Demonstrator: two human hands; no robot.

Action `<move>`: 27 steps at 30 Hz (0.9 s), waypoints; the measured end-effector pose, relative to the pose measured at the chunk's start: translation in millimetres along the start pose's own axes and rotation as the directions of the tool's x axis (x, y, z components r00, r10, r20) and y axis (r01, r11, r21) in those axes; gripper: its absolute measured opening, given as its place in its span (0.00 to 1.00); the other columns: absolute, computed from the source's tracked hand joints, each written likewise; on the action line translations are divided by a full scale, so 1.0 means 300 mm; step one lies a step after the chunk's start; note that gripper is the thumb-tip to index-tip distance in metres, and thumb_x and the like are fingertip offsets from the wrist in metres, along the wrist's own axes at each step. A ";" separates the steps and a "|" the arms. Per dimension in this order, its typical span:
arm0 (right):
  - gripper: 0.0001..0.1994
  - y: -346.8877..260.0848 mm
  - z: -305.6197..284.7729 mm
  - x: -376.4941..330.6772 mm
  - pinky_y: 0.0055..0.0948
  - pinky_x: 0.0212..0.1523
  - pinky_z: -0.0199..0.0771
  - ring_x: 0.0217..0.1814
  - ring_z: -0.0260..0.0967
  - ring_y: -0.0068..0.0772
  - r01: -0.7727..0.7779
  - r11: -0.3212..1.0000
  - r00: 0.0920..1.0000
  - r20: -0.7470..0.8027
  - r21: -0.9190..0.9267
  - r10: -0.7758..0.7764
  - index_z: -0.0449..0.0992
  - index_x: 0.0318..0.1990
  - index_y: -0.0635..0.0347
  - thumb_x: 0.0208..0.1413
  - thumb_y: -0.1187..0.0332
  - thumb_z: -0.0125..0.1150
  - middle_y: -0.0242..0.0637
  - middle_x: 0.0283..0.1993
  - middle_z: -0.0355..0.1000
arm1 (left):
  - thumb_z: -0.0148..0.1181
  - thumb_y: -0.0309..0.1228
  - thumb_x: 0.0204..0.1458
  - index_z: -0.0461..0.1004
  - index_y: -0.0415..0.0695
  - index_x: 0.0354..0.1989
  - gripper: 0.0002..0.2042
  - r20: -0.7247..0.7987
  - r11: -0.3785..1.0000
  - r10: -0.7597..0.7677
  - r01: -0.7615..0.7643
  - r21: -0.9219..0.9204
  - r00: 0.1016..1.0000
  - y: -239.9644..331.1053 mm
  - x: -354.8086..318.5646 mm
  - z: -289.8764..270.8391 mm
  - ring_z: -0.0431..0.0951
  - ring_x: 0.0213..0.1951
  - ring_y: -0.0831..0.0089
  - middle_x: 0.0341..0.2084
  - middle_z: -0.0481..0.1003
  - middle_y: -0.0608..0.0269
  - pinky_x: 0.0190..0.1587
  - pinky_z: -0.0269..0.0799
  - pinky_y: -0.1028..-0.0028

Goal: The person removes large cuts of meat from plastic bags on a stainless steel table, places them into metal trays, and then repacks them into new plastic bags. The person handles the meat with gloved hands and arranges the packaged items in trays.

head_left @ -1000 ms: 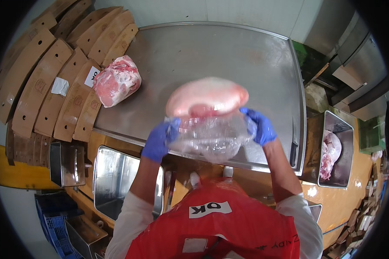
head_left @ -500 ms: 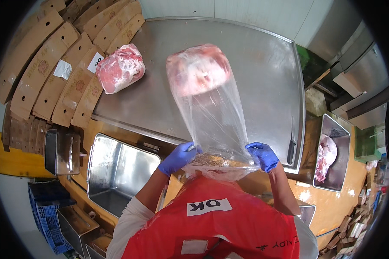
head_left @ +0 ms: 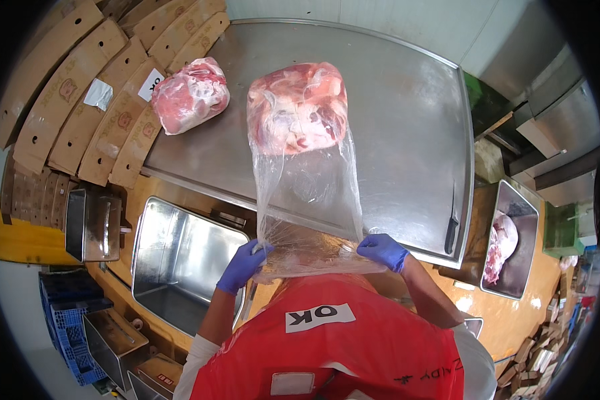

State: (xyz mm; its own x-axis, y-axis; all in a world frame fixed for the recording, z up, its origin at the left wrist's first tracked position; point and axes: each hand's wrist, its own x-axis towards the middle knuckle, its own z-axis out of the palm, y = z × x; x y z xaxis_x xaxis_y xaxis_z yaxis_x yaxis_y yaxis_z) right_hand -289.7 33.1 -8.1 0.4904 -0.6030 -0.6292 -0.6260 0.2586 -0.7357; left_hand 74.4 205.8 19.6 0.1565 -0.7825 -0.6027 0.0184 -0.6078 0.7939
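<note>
A large block of raw meat (head_left: 299, 110) lies on the steel table inside a clear plastic bag (head_left: 307, 183). The bag's loose end stretches toward me and hangs over the table's near edge. My left hand (head_left: 242, 265), in a blue glove, pinches the left corner of the bag's mouth. At the right corner, my right hand (head_left: 384, 252), gloved alike, is closed on the plastic. Both hands are well apart and hold the bag spread wide. A second piece of raw meat (head_left: 191, 97) rests to the left, unwrapped as far as I can see.
The steel table (head_left: 407, 133) has a raised rim; a black-handled knife (head_left: 453, 223) lies at its right edge. Flattened cardboard boxes (head_left: 80, 87) stand at the left. Below are an empty-looking steel tub (head_left: 180, 260) and, right, a bin (head_left: 523, 233) with meat (head_left: 502, 243).
The bagged meat has shifted slightly left and stopped blurring. Both hands have moved left and a little lower, still gripping the bag, whose plastic now lies flatter.
</note>
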 end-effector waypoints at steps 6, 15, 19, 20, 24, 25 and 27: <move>0.05 -0.200 -0.012 0.207 0.22 0.39 0.71 0.34 0.67 0.16 0.329 0.916 0.941 -0.166 0.232 -0.296 0.81 0.38 0.64 0.57 0.72 0.64 0.28 0.33 0.75 | 0.58 0.32 0.59 0.74 0.35 0.43 0.12 -0.565 0.920 0.389 -0.270 0.286 0.727 -0.003 0.040 -0.077 0.74 0.32 0.70 0.30 0.75 0.56 0.36 0.70 0.69; 0.16 -0.770 -0.085 0.504 0.32 0.48 0.76 0.44 0.75 0.36 0.599 0.713 0.557 -0.450 -0.363 -0.698 0.80 0.49 0.55 0.56 0.59 0.67 0.40 0.46 0.76 | 0.55 0.30 0.59 0.75 0.36 0.48 0.13 -0.591 0.597 0.800 -0.247 0.763 0.105 0.351 0.511 -0.281 0.73 0.50 0.46 0.49 0.72 0.37 0.53 0.69 0.57; 0.28 -0.862 -0.031 0.769 0.42 0.58 0.74 0.57 0.73 0.53 0.507 0.620 0.571 -0.305 -0.599 -0.762 0.78 0.58 0.43 0.51 0.44 0.66 0.48 0.61 0.69 | 0.53 0.31 0.59 0.75 0.37 0.49 0.14 -0.574 0.618 0.781 -0.173 0.766 0.248 0.300 0.832 -0.446 0.72 0.55 0.41 0.55 0.71 0.34 0.59 0.65 0.54; 0.29 -0.863 -0.026 0.854 0.41 0.58 0.74 0.57 0.72 0.52 0.495 0.578 0.588 -0.240 -0.649 -0.772 0.77 0.59 0.41 0.51 0.43 0.65 0.47 0.62 0.68 | 0.52 0.32 0.58 0.76 0.38 0.50 0.15 -0.568 0.603 0.798 -0.250 0.758 0.202 0.285 0.881 -0.484 0.73 0.54 0.40 0.52 0.72 0.34 0.58 0.67 0.53; 0.28 -0.840 0.002 1.024 0.41 0.59 0.74 0.58 0.73 0.49 0.448 0.544 0.706 -0.093 -0.709 -0.702 0.75 0.60 0.39 0.51 0.44 0.62 0.43 0.63 0.69 | 0.54 0.30 0.56 0.76 0.39 0.49 0.15 -0.477 0.534 0.840 -0.239 0.811 0.258 0.304 0.855 -0.521 0.74 0.51 0.41 0.49 0.74 0.36 0.55 0.70 0.54; 0.27 -0.863 0.005 1.022 0.41 0.59 0.74 0.57 0.73 0.49 0.441 0.563 0.729 -0.086 -0.699 -0.679 0.76 0.60 0.39 0.52 0.45 0.61 0.41 0.63 0.69 | 0.54 0.29 0.55 0.77 0.39 0.48 0.14 -0.489 0.544 0.835 -0.250 0.801 0.252 0.326 0.824 -0.500 0.74 0.51 0.41 0.49 0.74 0.36 0.55 0.70 0.55; 0.23 -0.924 0.006 1.011 0.41 0.58 0.75 0.56 0.74 0.48 0.397 0.530 0.755 -0.063 -0.749 -0.653 0.78 0.56 0.41 0.53 0.49 0.60 0.41 0.59 0.73 | 0.55 0.28 0.54 0.77 0.39 0.48 0.14 -0.507 0.558 0.828 -0.254 0.790 0.239 0.337 0.788 -0.485 0.74 0.50 0.41 0.49 0.75 0.36 0.55 0.71 0.55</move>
State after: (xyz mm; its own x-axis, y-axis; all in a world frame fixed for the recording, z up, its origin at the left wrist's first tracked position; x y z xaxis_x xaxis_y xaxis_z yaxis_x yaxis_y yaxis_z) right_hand 33.4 -220.1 4.5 0.7407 -0.6715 0.0216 -0.5917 -0.6674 -0.4522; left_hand 257.1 -20.9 -30.8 0.5536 -0.6214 0.5544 -0.8100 -0.2473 0.5317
